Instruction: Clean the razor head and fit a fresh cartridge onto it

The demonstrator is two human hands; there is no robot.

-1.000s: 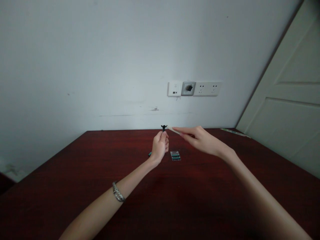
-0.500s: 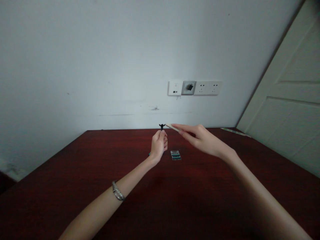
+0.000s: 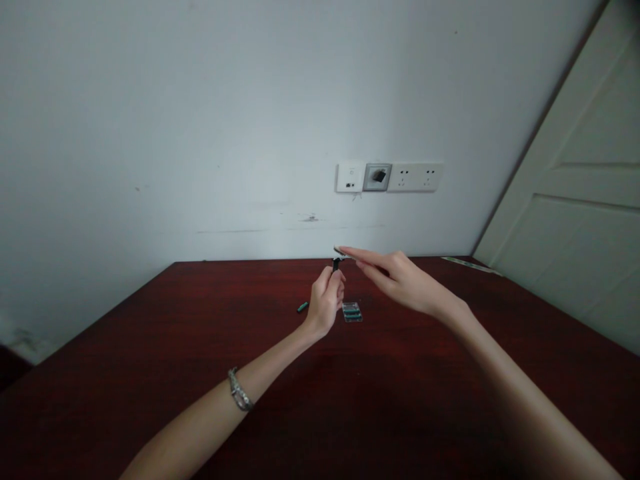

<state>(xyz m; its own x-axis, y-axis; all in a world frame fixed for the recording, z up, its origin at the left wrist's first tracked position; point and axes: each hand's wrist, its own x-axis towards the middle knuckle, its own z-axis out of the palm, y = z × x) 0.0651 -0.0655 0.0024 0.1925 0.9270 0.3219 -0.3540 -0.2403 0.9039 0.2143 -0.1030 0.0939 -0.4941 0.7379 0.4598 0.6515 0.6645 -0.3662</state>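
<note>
My left hand [image 3: 325, 300] is wrapped round a slim black handle [image 3: 336, 265] and holds it upright, with its top end showing above the fist. Just above and to the right of that top, my right hand [image 3: 395, 277] pinches a thin, flat piece with a pale edge [image 3: 339, 251] between thumb and fingers. The piece meets or overlaps the handle's top in view; contact I cannot tell. Behind the left fist lies a small clear case [image 3: 352, 312] with teal strips inside. A small teal-and-black piece [image 3: 303, 307] rests left of the fist.
The dark red wooden table [image 3: 240, 300] reaches back to a pale wall [image 3: 225, 133]. Sockets and switch plates [image 3: 413, 177] are mounted on the wall. A narrow, pale strip [image 3: 470, 265] lies at the table's back right, by a white panelled door [image 3: 575, 200].
My left hand has moved right with the black handle, bringing its top under the flat piece. The teal-and-black piece now shows more fully. My right hand has hardly moved; its flat piece is tilted differently.
</note>
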